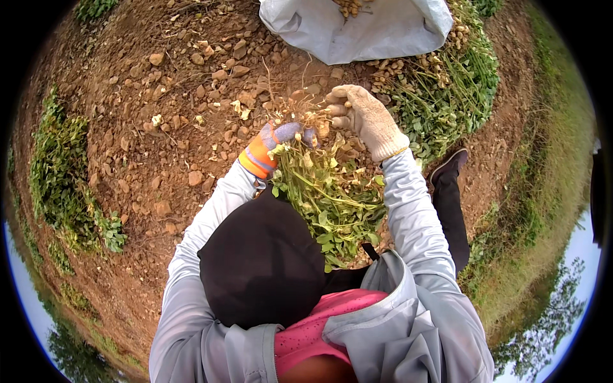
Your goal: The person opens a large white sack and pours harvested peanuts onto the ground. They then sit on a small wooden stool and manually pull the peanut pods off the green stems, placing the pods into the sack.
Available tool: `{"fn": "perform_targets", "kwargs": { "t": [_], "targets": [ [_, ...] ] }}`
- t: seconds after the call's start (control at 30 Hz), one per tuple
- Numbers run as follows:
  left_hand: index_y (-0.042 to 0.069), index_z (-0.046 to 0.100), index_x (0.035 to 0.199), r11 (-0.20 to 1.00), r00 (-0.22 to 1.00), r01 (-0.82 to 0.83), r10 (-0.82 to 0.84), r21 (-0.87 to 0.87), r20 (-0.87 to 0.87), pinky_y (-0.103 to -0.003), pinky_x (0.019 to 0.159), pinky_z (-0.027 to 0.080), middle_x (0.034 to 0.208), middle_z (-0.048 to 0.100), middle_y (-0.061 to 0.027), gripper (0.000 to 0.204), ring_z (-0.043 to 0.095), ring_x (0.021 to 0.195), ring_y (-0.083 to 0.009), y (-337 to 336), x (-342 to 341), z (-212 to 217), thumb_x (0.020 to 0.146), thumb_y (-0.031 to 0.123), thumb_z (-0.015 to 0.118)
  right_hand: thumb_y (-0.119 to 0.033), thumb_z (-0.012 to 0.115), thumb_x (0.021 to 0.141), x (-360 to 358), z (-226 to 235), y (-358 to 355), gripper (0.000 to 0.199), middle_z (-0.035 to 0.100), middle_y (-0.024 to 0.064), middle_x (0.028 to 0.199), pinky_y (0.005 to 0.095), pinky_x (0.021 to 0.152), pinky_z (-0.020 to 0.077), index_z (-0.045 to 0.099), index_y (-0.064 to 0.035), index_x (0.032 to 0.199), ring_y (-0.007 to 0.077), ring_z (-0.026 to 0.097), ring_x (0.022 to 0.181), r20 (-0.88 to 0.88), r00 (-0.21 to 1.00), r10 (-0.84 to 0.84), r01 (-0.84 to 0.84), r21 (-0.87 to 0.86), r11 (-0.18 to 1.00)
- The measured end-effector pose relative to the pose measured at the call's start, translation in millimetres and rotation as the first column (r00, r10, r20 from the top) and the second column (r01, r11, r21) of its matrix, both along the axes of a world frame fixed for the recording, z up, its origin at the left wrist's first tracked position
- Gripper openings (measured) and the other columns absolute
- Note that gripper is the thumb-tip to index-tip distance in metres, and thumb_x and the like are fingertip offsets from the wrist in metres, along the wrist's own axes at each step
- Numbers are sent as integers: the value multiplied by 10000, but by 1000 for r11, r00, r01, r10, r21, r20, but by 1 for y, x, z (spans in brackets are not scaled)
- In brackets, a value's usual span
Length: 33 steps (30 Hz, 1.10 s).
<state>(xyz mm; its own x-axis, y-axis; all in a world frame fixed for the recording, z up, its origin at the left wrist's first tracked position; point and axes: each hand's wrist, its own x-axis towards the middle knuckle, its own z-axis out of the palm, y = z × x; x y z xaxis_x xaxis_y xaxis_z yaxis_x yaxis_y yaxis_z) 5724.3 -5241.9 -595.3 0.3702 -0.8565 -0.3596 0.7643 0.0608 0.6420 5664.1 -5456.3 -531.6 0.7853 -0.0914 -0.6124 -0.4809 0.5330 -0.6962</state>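
Observation:
My left hand (271, 145), in a purple and orange glove, is closed around the stems of a bunch of peanut plants (329, 198). The leafy ends hang toward my body. Thin roots and a few pale peanut pods (322, 129) stick out past my fingers. Just right of these roots is my right hand (365, 121), in a cream knitted glove. Its fingers are curled in toward the palm, and what they hold, if anything, is too small to make out.
A pale grey sack (357, 32) lies open at the far side, with peanuts (351, 6) inside. Pulled peanut plants (453, 89) are heaped at the right, near a dark shoe (449, 165). More green plants (64, 172) lie at the left on stony brown soil (153, 127).

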Motion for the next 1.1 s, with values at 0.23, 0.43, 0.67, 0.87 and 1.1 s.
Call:
{"fn": "perform_targets", "kwargs": {
  "t": [0.23,0.43,0.67,0.87,1.1],
  "targets": [
    [17,541,928,992,952,-130,124,0,-279,-395,881,436,893,558,-98,263,550,928,-251,6,-8,4,887,276,545,-356,547,916,-9,-8,19,298,578,-17,777,180,529,392,550,-82,1034,31,504,649,-241,875,420,-476,-265,838],
    [7,568,947,982,953,-182,163,-53,-255,-357,820,445,821,567,-76,324,553,817,-206,3,-12,-1,891,323,521,-319,580,896,-7,-12,28,241,543,-28,754,188,497,378,541,-86,946,36,469,609,-186,928,323,-369,-348,862],
    [-21,547,1050,964,912,-217,143,-154,-385,-422,822,455,731,516,-42,408,534,744,-209,5,-13,-5,883,352,545,-179,453,942,-7,-30,-2,103,498,-18,764,187,495,361,497,-99,895,73,428,574,-245,952,-183,170,-75,983],
    [-26,542,1035,958,901,-255,186,-131,-393,-367,794,443,772,539,-48,403,538,771,-192,4,-16,-2,890,350,546,-199,572,903,-2,-5,13,318,594,28,969,217,683,459,503,-56,1179,67,545,839,-126,881,456,-472,-168,865],
    [54,542,890,973,909,-211,160,-93,-384,-349,733,403,694,445,-1,260,445,683,-156,1,-15,3,907,313,539,-274,571,895,0,-19,25,271,576,33,846,258,646,439,560,-55,1054,81,503,721,-50,862,504,-432,-592,680]
  ]
}}
